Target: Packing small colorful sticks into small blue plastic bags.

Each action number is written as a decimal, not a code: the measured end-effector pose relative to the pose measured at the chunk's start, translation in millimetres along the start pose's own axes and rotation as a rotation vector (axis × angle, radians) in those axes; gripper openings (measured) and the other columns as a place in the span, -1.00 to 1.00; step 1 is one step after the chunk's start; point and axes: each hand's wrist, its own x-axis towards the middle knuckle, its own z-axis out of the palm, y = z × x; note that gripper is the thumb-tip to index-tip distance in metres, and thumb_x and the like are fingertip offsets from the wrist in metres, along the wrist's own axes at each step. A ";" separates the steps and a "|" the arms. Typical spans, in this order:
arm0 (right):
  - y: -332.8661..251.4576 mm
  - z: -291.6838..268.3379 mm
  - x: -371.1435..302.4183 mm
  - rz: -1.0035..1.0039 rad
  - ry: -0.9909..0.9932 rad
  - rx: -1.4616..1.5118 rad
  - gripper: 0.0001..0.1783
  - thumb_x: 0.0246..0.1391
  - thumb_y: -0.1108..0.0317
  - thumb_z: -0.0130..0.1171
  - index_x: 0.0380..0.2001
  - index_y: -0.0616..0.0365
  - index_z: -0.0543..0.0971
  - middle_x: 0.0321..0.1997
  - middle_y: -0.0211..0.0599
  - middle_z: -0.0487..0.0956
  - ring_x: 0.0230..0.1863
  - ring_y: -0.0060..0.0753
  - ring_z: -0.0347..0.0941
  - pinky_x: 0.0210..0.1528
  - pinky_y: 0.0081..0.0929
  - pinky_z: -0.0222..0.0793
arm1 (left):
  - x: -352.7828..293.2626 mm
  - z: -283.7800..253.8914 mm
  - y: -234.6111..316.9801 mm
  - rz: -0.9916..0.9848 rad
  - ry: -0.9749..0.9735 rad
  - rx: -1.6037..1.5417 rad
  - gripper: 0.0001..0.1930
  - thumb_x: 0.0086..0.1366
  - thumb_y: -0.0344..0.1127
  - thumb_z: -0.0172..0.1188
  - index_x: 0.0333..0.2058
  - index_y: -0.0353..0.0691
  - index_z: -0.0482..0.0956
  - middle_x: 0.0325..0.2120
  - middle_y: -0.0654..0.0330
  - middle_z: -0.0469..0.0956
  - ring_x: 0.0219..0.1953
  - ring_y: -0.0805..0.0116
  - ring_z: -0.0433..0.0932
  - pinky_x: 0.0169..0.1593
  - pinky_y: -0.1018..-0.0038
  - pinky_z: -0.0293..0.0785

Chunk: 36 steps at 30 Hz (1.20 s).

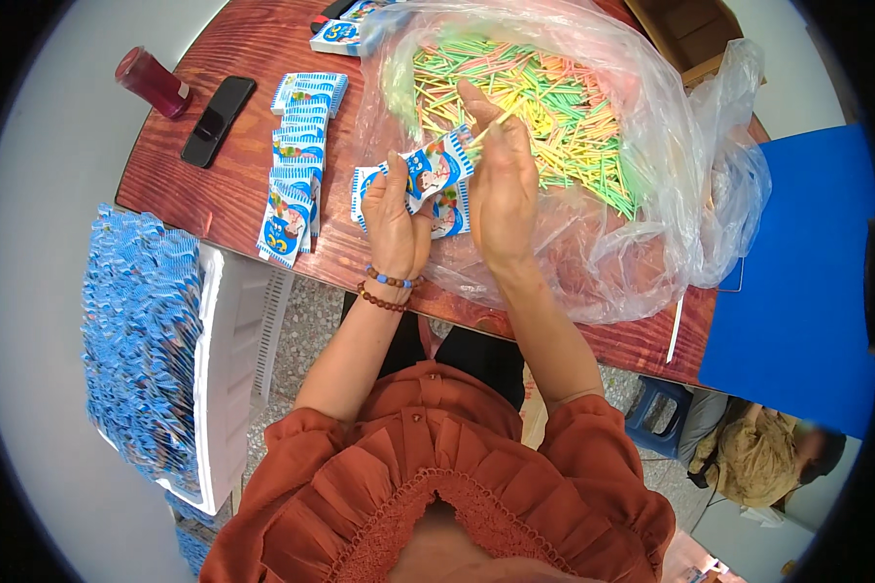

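My left hand (391,219) grips a small blue-and-white packet (436,170) with a cartoon print, holding it tilted above the table. Pale yellow sticks show at the packet's right end, where my right hand (506,189) pinches them between thumb and fingers. How many sticks it holds is hidden. More such packets (451,216) lie beneath my left hand. Just beyond my right hand, a large clear plastic bag (685,185) lies open around a heap of thin yellow, green and pink sticks (564,117).
An overlapping row of packets (297,160) lies left of my hands. Farther left are a black phone (218,121) and a red-filled jar (154,83). A white foam box (209,379) heaped with packets stands beside the table. A blue panel (797,272) is at right.
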 end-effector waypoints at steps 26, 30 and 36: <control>-1.2 -7.0 6.8 0.032 -0.075 -0.526 -0.53 0.20 0.37 0.08 0.16 0.26 0.36 0.14 -0.25 0.44 0.16 -0.42 0.34 0.15 -0.50 0.27 | 17.1 -13.0 13.0 -0.065 -0.182 -0.376 -0.62 0.38 -0.17 0.06 0.03 -0.32 0.41 -0.02 0.11 0.51 0.03 0.25 0.49 0.13 0.25 0.41; 5.2 -5.7 5.2 -0.125 -0.195 -0.841 -0.83 0.11 0.47 0.20 -0.21 0.25 0.63 -0.33 -0.47 0.56 -0.33 -0.71 0.39 -0.25 -0.68 0.30 | 9.9 -7.0 28.0 0.004 -0.208 -0.300 -0.63 0.39 -0.20 0.03 0.04 -0.34 0.40 -0.02 0.09 0.51 0.03 0.24 0.49 0.12 0.25 0.42; -8.2 12.3 4.2 -0.193 -0.359 -0.790 -0.84 0.13 0.50 0.15 -0.23 0.26 0.64 -0.40 -0.42 0.60 -0.37 -0.69 0.45 -0.32 -0.72 0.32 | -5.9 -16.7 54.6 0.042 -0.119 -0.342 -0.70 0.42 -0.24 -0.03 -0.03 -0.34 0.44 -0.08 0.10 0.54 -0.03 0.25 0.52 0.09 0.25 0.43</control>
